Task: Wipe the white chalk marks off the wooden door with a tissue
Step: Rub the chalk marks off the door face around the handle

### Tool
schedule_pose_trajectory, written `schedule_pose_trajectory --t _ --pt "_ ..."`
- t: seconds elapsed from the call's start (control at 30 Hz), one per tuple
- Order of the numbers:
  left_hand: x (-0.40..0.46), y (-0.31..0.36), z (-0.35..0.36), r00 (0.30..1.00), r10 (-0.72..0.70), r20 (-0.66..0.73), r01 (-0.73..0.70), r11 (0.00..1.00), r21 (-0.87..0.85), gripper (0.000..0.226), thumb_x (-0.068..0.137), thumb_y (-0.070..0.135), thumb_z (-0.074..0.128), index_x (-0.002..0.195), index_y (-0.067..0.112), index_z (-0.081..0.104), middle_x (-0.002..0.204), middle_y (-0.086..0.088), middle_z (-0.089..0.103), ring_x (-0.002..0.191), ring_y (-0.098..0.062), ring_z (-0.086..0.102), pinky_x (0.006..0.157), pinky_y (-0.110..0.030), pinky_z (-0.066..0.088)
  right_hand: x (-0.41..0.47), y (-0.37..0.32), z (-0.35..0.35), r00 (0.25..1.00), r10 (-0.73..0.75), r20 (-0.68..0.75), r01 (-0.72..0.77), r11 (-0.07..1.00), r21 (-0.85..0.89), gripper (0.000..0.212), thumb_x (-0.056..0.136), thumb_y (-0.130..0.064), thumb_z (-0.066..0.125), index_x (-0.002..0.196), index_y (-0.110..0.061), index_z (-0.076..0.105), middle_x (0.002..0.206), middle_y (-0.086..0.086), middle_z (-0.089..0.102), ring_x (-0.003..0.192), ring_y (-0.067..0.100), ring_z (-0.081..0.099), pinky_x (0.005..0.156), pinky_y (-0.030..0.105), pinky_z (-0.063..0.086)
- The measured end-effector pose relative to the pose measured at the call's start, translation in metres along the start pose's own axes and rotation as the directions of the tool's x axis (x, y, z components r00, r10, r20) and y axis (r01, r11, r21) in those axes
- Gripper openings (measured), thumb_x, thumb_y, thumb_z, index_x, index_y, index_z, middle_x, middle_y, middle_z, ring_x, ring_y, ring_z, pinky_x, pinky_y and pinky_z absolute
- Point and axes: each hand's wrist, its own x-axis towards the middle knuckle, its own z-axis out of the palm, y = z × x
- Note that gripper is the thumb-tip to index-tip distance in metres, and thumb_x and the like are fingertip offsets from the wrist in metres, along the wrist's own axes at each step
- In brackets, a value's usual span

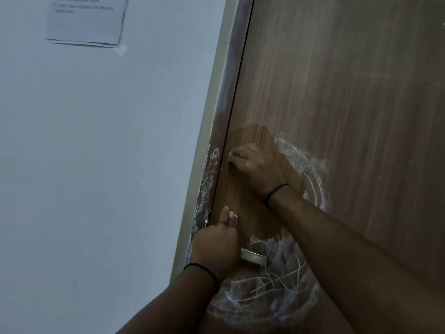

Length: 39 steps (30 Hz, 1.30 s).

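The right hand [255,165] presses curled fingers against the door [349,97] near its left edge; a tissue under them cannot be made out. The left hand [216,244] is wrapped around the metal door handle [252,257], thumb pointing up. Between the hands the wood is wiped clean. Chalk marks [267,285] ring that patch, thickest below the handle, and streak the door frame [207,179].

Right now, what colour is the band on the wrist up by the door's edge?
Black: a thin black wristband, seen best in the head view.
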Motion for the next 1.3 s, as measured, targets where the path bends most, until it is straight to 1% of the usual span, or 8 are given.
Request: schedule_pose_trajectory --t 0.13,0.2,0.33,0.5,0.63,0.83,1.1,1.3 --pt "0.001 0.0 -0.001 1.0 0.012 -0.004 -0.012 1.0 -0.001 0.064 0.096 0.017 0.038 0.155 0.013 0.013 0.164 -0.007 0.008 0.087 -0.023 0.066 0.068 -0.034 0.05 0.027 0.02 -0.007 0.991 0.133 -0.028 -0.135 0.988 -0.074 0.021 0.089 0.002 0.061 0.108 0.004 0.069 0.112 0.021 0.068 0.107 0.037 0.064 0.094 0.047 0.052" --pt "0.0 0.0 -0.002 1.0 0.009 -0.011 -0.009 1.0 -0.002 0.064 0.095 0.016 0.037 0.155 0.013 0.014 0.164 -0.006 0.008 0.086 -0.023 0.066 0.066 -0.032 0.047 0.028 0.006 -0.001 0.995 0.1 0.03 -0.096 0.988 -0.123 0.029 0.093 0.001 0.052 0.119 0.004 0.064 0.127 0.022 0.062 0.122 0.037 0.057 0.106 0.046 0.044" --pt "-0.001 0.001 -0.002 1.0 0.004 -0.012 -0.003 1.0 0.018 0.062 0.096 0.017 0.036 0.155 0.014 0.016 0.164 -0.005 0.008 0.087 -0.024 0.066 0.066 -0.031 0.045 -0.011 -0.009 0.007 0.967 0.1 0.235 -0.082 0.993 -0.086 0.047 0.104 -0.01 0.028 0.149 0.0 0.028 0.159 0.018 0.022 0.149 0.031 0.017 0.123 0.042 0.011" --pt "0.001 0.002 -0.003 1.0 0.002 -0.019 -0.002 0.999 0.045 0.061 0.096 0.018 0.034 0.154 0.013 0.016 0.163 -0.007 0.012 0.087 -0.02 0.066 0.06 -0.031 0.04 -0.032 0.021 -0.016 0.909 0.293 0.297 -0.242 0.95 -0.197 0.059 0.104 -0.037 0.016 0.154 -0.007 0.009 0.163 0.012 0.003 0.151 0.024 -0.002 0.123 0.043 0.002" --pt "0.001 0.003 -0.003 1.0 -0.012 -0.017 0.013 0.998 0.061 0.062 0.095 0.019 0.037 0.154 0.012 0.018 0.162 -0.007 0.016 0.089 -0.02 0.067 0.06 -0.03 0.041 -0.012 0.023 -0.022 0.842 0.448 0.3 -0.431 0.894 -0.127 0.066 0.102 -0.045 0.014 0.154 -0.007 0.0 0.163 0.011 -0.008 0.15 0.023 -0.01 0.123 0.042 0.0" --pt "0.002 0.003 -0.007 1.0 -0.014 -0.019 0.015 0.996 0.085 0.06 0.096 0.018 0.036 0.154 0.013 0.02 0.162 -0.005 0.017 0.092 -0.023 0.067 0.064 -0.031 0.043 -0.066 0.009 -0.023 0.853 0.362 0.376 -0.322 0.932 -0.167 0.065 0.101 -0.048 0.013 0.155 -0.012 -0.001 0.163 0.006 -0.008 0.15 0.018 -0.01 0.122 0.037 -0.007" --pt "0.002 0.003 -0.009 1.0 -0.028 0.006 0.027 0.998 0.064 0.064 0.094 0.019 0.041 0.154 0.014 0.018 0.163 -0.003 0.016 0.103 -0.023 0.064 0.076 -0.036 0.054 -0.039 0.032 -0.029 0.818 0.503 0.28 -0.485 0.864 -0.137 0.063 0.103 -0.041 0.018 0.154 -0.008 0.003 0.163 0.01 -0.005 0.151 0.022 -0.008 0.123 0.04 -0.003" --pt "0.002 0.005 -0.012 0.999 -0.029 0.014 0.028 0.997 0.077 0.067 0.093 0.02 0.045 0.154 0.013 0.018 0.162 -0.004 0.017 0.105 -0.023 0.064 0.08 -0.037 0.055 -0.074 0.016 -0.023 0.853 0.383 0.355 -0.354 0.924 -0.147 0.062 0.103 -0.044 0.015 0.155 -0.013 0.001 0.164 0.005 -0.005 0.151 0.019 -0.006 0.123 0.041 0.0"
